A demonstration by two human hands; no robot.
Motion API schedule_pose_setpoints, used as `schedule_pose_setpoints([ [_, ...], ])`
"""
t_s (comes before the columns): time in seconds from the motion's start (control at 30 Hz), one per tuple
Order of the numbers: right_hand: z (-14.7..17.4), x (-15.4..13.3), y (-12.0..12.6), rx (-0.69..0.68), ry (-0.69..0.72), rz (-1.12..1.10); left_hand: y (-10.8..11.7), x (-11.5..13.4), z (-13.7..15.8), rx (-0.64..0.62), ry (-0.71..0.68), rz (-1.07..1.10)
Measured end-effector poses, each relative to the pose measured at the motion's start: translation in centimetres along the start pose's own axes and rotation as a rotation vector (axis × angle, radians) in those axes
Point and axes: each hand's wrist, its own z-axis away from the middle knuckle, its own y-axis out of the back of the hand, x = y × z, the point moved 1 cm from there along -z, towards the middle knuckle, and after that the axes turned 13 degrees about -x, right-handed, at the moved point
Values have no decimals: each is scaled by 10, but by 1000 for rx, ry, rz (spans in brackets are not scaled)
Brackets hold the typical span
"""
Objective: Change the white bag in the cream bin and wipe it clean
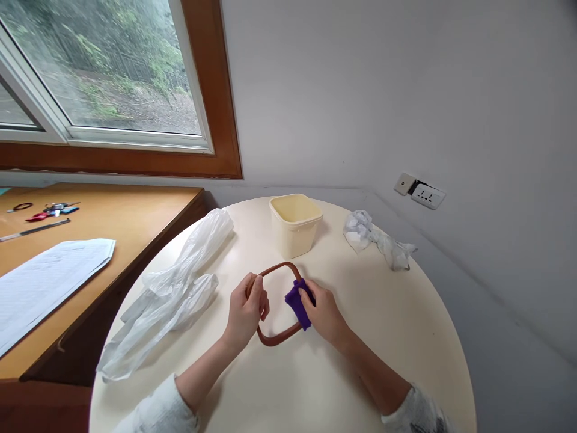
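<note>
My left hand [247,308] is closed around the left side of a brown rim [280,338], a thin, open ring with a rounded-square shape. The ring is tilted above the table. My right hand [325,313] pinches a folded purple cloth [297,305] against the ring's right side; the cloth covers that stretch of it. Just beyond the ring stands a cream plastic bin [295,236], upright, with its top uncovered.
On the round white table [288,391], a crumpled clear plastic bag [180,288] spreads at the left. Another knotted bag [378,237] with white wads lies at the right. A wooden desk [144,210] with papers [49,282] adjoins on the left. A wall socket [428,196] is at right.
</note>
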Motion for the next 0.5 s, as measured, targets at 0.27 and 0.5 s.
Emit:
schedule_pose_setpoints([
  [0.27,2,1,12,-80,85,135,15,-5,-17,-353,386,324],
  [0.5,7,-5,-2,-270,191,245,19,-12,-17,-525,688,352],
])
